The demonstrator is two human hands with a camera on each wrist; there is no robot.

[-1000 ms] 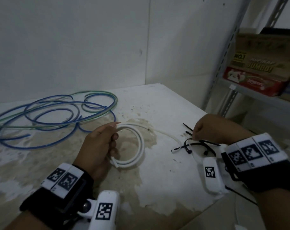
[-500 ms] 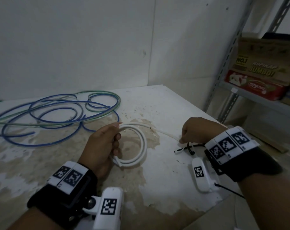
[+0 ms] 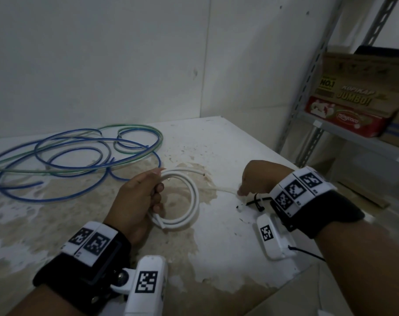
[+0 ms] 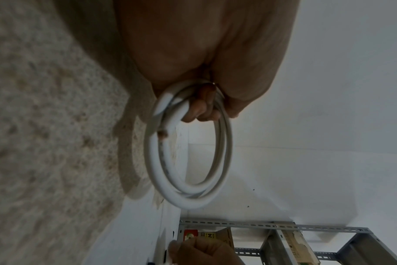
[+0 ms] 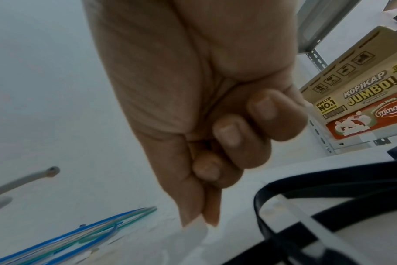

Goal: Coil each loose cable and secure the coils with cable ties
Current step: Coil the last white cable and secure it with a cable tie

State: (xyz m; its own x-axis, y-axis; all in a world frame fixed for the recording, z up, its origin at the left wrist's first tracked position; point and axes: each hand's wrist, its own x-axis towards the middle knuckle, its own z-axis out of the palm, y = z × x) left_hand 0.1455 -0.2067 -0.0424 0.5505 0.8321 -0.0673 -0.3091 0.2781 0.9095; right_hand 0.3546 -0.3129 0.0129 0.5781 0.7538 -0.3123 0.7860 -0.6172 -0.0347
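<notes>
Since a second ago my right hand (image 3: 259, 179) has slid left off the black cable ties (image 3: 256, 201) and now sits at the loose white tail running right from the coil; thumb and forefinger pinched together, other fingers curled in, and a pale strip shows at the tips, but I cannot tell whether they grip it. My left hand (image 3: 139, 197) has kept its hold, fingers wrapped round the left side of the white cable coil (image 3: 189, 201), which hangs just above the stained table (image 3: 216, 258), centre near. Cable ties lie on the table just right of and under my right hand, one white tie among them in the wrist view. Far left, loose blue and green cables (image 3: 80, 153) sprawl uncoiled. Far right, a metal shelf (image 3: 312, 133) holds a cardboard box (image 3: 358, 94).
</notes>
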